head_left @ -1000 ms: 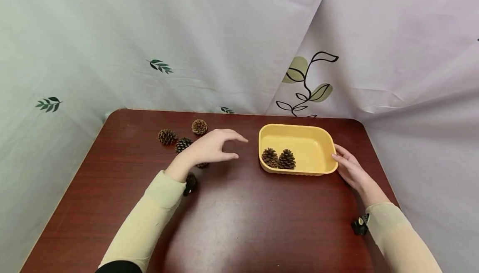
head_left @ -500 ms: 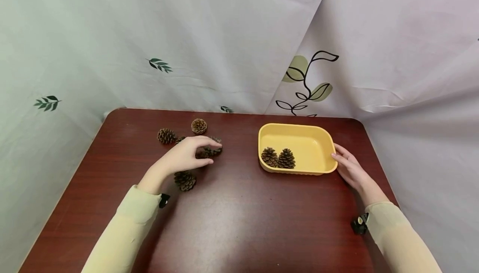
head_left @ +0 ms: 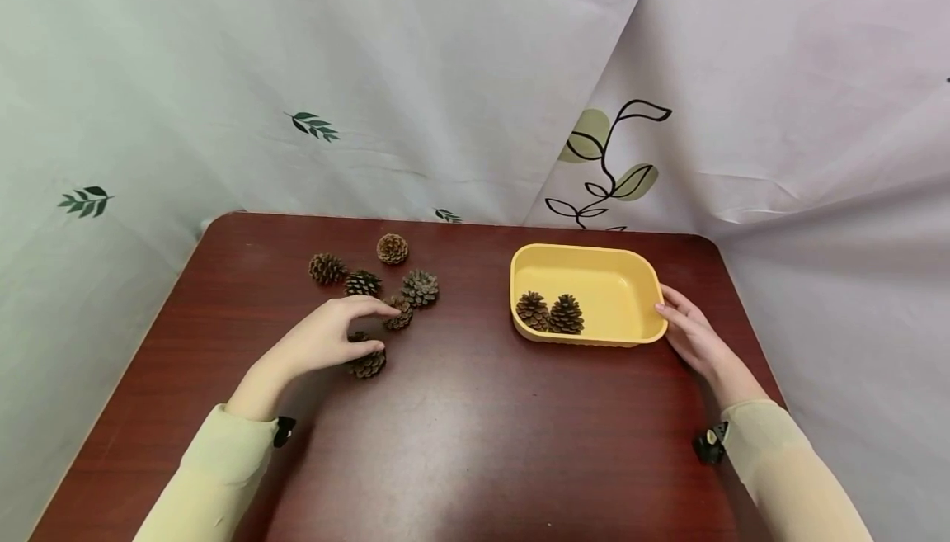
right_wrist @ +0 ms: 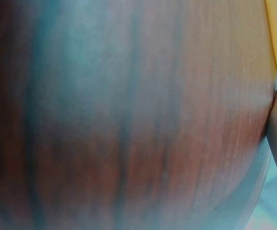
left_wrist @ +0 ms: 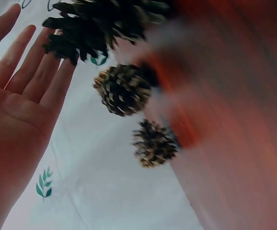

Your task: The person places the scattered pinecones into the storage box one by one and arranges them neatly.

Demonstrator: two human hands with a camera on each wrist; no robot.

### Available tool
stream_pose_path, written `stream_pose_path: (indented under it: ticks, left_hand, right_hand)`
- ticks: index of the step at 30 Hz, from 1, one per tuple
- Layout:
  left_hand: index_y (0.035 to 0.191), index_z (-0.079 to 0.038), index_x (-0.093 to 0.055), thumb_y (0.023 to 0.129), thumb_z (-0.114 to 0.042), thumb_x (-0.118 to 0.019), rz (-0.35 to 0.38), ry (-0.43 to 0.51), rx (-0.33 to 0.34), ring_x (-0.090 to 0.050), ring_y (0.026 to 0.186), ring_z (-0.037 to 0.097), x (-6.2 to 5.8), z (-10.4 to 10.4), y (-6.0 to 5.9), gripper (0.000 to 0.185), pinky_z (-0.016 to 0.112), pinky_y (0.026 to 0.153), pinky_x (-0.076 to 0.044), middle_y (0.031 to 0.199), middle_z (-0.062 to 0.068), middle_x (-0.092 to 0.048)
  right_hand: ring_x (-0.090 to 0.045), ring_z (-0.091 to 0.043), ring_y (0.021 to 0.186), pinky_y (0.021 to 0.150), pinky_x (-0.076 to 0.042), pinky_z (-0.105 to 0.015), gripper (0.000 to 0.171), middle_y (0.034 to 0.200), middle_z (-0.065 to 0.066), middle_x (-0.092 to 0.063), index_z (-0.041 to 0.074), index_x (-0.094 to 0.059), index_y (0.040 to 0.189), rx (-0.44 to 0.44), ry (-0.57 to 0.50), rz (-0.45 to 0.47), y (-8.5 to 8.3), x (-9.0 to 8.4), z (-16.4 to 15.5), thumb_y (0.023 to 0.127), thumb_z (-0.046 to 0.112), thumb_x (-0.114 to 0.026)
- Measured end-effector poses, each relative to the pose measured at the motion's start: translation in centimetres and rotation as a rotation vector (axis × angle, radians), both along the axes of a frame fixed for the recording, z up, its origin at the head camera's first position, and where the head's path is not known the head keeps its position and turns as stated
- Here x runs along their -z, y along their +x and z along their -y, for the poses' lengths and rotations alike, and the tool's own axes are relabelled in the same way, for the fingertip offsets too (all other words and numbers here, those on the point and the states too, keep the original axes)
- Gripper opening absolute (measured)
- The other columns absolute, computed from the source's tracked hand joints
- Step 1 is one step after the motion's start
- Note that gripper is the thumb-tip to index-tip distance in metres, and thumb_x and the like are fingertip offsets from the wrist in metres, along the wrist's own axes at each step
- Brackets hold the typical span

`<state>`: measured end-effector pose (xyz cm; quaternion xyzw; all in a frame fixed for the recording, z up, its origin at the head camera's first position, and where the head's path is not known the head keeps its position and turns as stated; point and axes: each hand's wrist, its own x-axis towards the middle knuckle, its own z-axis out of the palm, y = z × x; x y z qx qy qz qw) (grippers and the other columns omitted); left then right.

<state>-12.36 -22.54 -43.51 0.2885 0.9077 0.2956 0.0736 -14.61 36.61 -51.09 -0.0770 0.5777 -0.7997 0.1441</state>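
Observation:
My left hand (head_left: 326,334) is over the near side of a loose group of pine cones, thumb and fingers apart. Beneath it lies the nearest pine cone (head_left: 367,362), partly covered by the hand. Just past the fingertips is another pine cone (head_left: 399,313). In the left wrist view the palm (left_wrist: 21,108) faces the camera, its fingers extended beside a large dark pine cone (left_wrist: 105,26); nothing is held. At the right end of a yellow plastic tub (head_left: 609,257), my right hand (head_left: 696,336) grips the wall, thumb at the rim. Two pine cones (head_left: 566,314) stand in the tub's near left corner.
More pine cones lie farther back on the left: a grey one (head_left: 420,288), a dark one (head_left: 363,283), a brown one (head_left: 327,268) and a round one (head_left: 392,249). The red-brown table (head_left: 475,435) ends at a hanging white cloth (head_left: 445,72).
My left hand has moved left and toward me, from between the cones and the tub to above the nearest cone, uncovering cones behind it. The right hand and tub have stayed put.

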Motion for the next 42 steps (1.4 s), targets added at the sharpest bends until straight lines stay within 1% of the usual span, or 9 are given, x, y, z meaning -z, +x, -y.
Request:
stream_pose_path:
  ticks: [6,11,15,24,32,39,42]
  left_hand:
    - [0.130,-0.008,-0.074,0.090,-0.008,-0.084,-0.024,-0.003,-0.025,-0.068,0.126,0.033,0.9,1.7,0.8,0.042,0.055,0.105,-0.056,0.129,0.006,-0.075]
    - [0.132,-0.007,-0.074,0.090,-0.010,-0.085,-0.016,-0.017,-0.052,-0.068,0.126,0.035,1.6,2.7,1.4,0.044,0.057,0.105,-0.056,0.130,0.008,-0.074]
    - [0.132,-0.006,-0.073,0.090,-0.014,-0.085,-0.005,-0.017,-0.061,-0.068,0.125,0.036,1.9,2.9,1.6,0.044,0.057,0.104,-0.056,0.131,0.010,-0.074]
    - [0.128,-0.007,-0.075,0.091,-0.017,-0.085,0.010,-0.019,-0.064,-0.071,0.119,0.032,2.3,3.0,1.9,0.040,0.054,0.101,-0.058,0.125,0.008,-0.077]
    - [0.121,-0.009,-0.078,0.089,-0.016,-0.085,-0.008,-0.021,-0.066,-0.073,0.114,0.029,2.5,2.8,1.8,0.034,0.052,0.098,-0.059,0.119,0.005,-0.078]
    - [0.121,-0.008,-0.079,0.088,-0.016,-0.087,-0.044,0.000,-0.059,-0.073,0.114,0.030,2.6,2.1,1.8,0.035,0.052,0.098,-0.060,0.118,0.005,-0.078]
    - [0.121,-0.009,-0.079,0.087,-0.016,-0.087,-0.048,0.016,-0.058,-0.073,0.115,0.030,2.6,1.6,1.7,0.036,0.051,0.099,-0.060,0.120,0.005,-0.078]
  right_hand:
    - [-0.069,-0.002,0.115,0.096,-0.057,-0.015,0.045,0.131,0.010,-0.071,0.022,-0.061,0.138,-0.009,-0.001,-0.005,-0.1,0.0,0.0,0.112,-0.003,-0.034]
    - [-0.069,-0.002,0.116,0.096,-0.057,-0.015,0.047,0.131,0.010,-0.071,0.022,-0.062,0.138,-0.012,-0.008,-0.007,-0.1,0.0,0.0,0.112,-0.004,-0.033]
    - [-0.068,-0.002,0.117,0.096,-0.057,-0.015,0.046,0.131,0.011,-0.071,0.022,-0.062,0.138,-0.006,-0.011,-0.003,-0.1,0.0,0.0,0.112,-0.003,-0.034]
    - [-0.067,0.001,0.117,0.097,-0.056,-0.014,0.044,0.131,0.014,-0.070,0.024,-0.062,0.136,0.015,0.021,0.019,0.1,-0.2,0.0,0.112,-0.002,-0.036]
    - [-0.068,-0.001,0.117,0.097,-0.056,-0.015,0.046,0.131,0.012,-0.071,0.023,-0.062,0.137,0.006,0.000,0.004,0.0,0.1,0.0,0.112,-0.003,-0.034]
    - [-0.068,-0.001,0.115,0.095,-0.057,-0.016,0.046,0.130,0.011,-0.071,0.023,-0.063,0.137,0.008,0.011,-0.001,-0.1,0.1,0.0,0.112,-0.003,-0.034]
    - [-0.068,-0.001,0.115,0.095,-0.057,-0.016,0.046,0.129,0.011,-0.071,0.024,-0.063,0.137,0.008,0.015,0.001,-0.1,0.1,0.0,0.112,-0.002,-0.034]
